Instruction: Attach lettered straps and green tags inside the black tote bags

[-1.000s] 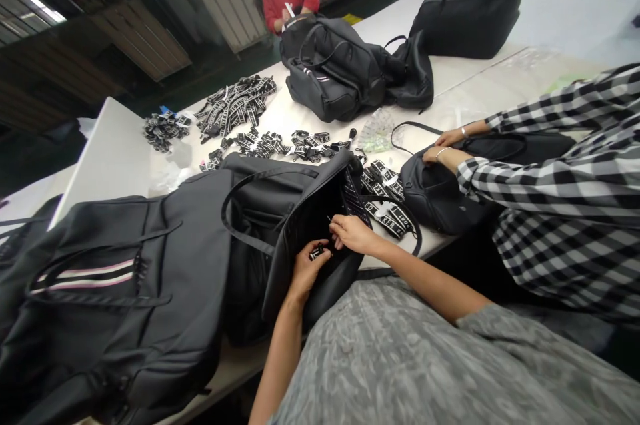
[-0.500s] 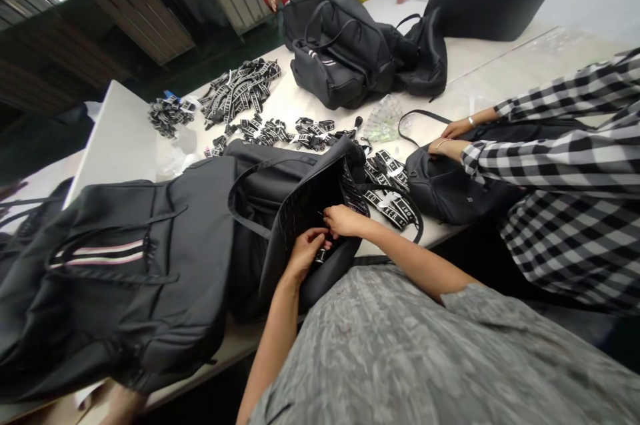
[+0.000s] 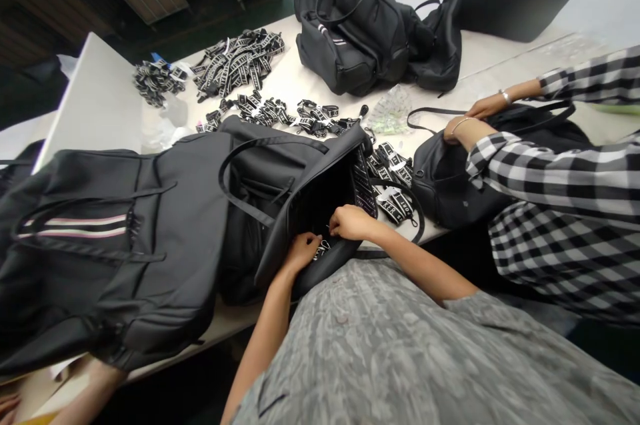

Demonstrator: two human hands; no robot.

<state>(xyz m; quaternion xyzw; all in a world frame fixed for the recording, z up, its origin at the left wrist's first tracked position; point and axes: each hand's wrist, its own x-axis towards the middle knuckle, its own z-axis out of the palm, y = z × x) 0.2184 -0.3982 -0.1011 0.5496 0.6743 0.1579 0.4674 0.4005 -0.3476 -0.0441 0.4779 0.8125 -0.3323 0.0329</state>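
A black tote bag (image 3: 280, 178) lies on its side at the near edge of the white table (image 3: 100, 105), its mouth facing me. My left hand (image 3: 299, 251) and my right hand (image 3: 350, 221) meet at that opening. Both are closed in a pinch around a small black-and-white printed strap piece (image 3: 321, 248) just inside the bag. A black-and-white printed strap (image 3: 365, 188) hangs along the right edge of the bag's mouth.
A large black backpack with pink stripes (image 3: 95, 238) fills the left. Printed strap pieces (image 3: 235, 65) are heaped at the far middle. A person in a checked shirt (image 3: 555, 185) handles a black bag (image 3: 445, 178) at the right. More black bags (image 3: 360, 31) stand beyond.
The view has tilted down and nearer, so the table sits higher in frame. My hands stay at the bag's mouth, shifted slightly deeper inside.
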